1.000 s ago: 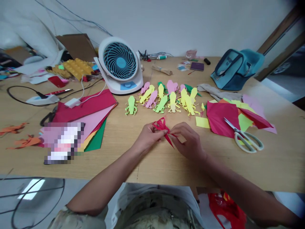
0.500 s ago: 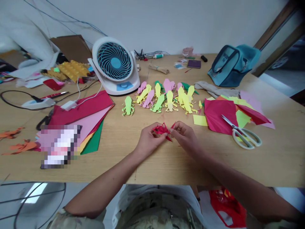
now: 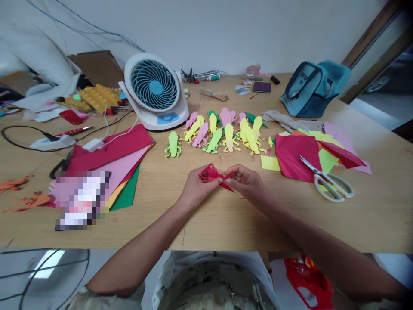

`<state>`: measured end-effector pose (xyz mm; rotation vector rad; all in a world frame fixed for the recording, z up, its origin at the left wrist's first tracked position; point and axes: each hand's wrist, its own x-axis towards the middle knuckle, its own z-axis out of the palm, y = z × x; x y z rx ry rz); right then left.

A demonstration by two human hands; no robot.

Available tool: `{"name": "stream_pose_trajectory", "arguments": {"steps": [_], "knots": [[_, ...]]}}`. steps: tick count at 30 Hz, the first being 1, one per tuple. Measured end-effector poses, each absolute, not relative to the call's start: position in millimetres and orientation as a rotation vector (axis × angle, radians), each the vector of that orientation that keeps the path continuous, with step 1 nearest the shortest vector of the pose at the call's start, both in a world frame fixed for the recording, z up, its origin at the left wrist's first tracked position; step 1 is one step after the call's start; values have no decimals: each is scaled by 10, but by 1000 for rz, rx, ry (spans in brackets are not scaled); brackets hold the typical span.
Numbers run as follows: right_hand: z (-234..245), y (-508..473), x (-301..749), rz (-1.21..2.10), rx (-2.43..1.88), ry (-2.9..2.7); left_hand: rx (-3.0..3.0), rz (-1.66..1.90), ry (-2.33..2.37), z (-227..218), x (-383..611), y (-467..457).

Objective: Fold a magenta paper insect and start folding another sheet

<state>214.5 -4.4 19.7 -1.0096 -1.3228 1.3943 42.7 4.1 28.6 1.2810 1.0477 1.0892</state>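
Note:
A small red folded paper figure (image 3: pixel 211 172) with thin pointed strips is held above the table, close in front of me. My left hand (image 3: pixel 200 183) pinches its body between thumb and fingers. My right hand (image 3: pixel 243 178) grips one of its pointed strips from the other side. The fingers cover part of the folds. Beyond my hands stand several folded paper frogs in yellow, pink and green; a light green paper frog (image 3: pixel 173 144) sits apart at their left.
White-handled scissors (image 3: pixel 332 185) lie over crumpled red paper (image 3: pixel 297 155) on the right. Coloured paper sheets (image 3: pixel 124 163) and a blurred phone-like object (image 3: pixel 82 200) lie left. A fan (image 3: pixel 155 88) stands behind them, a blue bag (image 3: pixel 314 88) at the back right.
The red paper figure has been turned between the fingers and shifted slightly left, with a loop of it now showing higher. Both hands still grip it.

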Motion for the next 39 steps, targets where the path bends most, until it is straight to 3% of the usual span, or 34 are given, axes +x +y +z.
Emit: {"name": "stream_pose_trajectory", "arguments": {"steps": [17,39], "knots": [[131,-67,2156,1239,-1233,-1436,1508,979,1094,305,384,51],[70,-57,2210,1437,-1079,-1407,1379,900,920,303,350,102]]}}
